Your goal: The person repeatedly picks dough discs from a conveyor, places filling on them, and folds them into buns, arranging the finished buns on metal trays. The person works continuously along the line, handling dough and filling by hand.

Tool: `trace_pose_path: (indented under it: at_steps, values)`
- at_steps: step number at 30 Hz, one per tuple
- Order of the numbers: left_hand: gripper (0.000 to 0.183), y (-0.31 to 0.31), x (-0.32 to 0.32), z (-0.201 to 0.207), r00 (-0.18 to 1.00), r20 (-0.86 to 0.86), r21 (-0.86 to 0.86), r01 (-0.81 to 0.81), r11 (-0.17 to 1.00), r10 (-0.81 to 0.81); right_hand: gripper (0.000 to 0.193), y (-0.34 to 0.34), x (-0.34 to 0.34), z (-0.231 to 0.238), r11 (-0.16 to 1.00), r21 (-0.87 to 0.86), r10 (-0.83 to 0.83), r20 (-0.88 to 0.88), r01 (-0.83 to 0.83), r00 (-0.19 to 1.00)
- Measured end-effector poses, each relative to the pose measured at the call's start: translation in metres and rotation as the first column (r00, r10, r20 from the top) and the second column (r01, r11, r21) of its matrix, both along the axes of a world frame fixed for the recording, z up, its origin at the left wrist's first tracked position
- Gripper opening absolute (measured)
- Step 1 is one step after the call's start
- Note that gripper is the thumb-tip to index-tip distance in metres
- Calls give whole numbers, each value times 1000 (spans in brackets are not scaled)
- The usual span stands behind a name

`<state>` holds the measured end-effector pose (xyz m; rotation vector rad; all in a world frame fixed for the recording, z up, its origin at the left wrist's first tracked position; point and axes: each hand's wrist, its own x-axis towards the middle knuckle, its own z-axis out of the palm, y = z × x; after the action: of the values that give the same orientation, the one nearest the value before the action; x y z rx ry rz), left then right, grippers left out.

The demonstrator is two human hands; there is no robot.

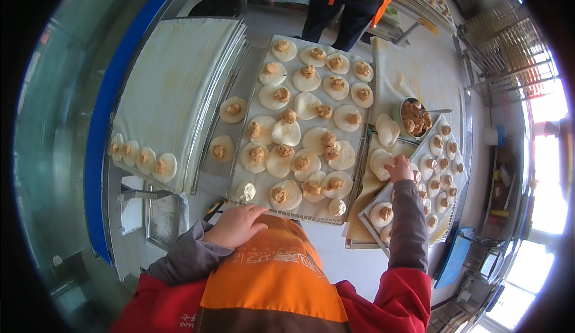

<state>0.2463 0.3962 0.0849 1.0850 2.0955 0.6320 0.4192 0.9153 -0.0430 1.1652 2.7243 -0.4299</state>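
My left hand (235, 225) lies flat with its fingers stretched out, in front of my apron at the near edge of the middle tray (239, 168). Nothing is in it. My right hand (401, 169) reaches to the right, its curled fingers at the edge of a pile of dough wrappers (380, 162). On the cloth-lined middle tray lie many round wrappers (286, 194), each with a lump of tan filling. Two pleated buns, one on the left (245, 191) and one on the right (336, 207), sit along its near edge.
A bowl of filling (413, 119) with a spoon stands beyond my right hand. More topped wrappers crowd a slanted tray (366, 216) at right. Stacked cloth-covered trays (173, 75) stand left, beside a blue-edged machine (99, 171). Another person (344, 9) stands across the table.
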Motion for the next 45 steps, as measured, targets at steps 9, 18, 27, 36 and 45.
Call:
trace_pose_path:
  at_steps: [9,18,27,36,45]
  values:
    - [34,-2,-9,-6,992,49,87,-119,989,115,36,3,8,-5,999,48,-5,-106,10,994]
    - [23,144,-85,-58,977,-83,403,-149,903,198,39,-58,-28,40,908,379,316,-336,-179,887]
    - [23,255,-85,-130,857,-478,203,322,924,-194,43,-167,-115,8,947,-53,283,-331,-317,900]
    - [32,226,-103,-136,977,-212,424,77,902,16,33,-151,-101,-12,954,-297,-101,-453,-43,886]
    - [38,221,-99,-142,860,-491,313,324,893,-140,51,-145,-94,11,972,23,233,-234,-235,944]
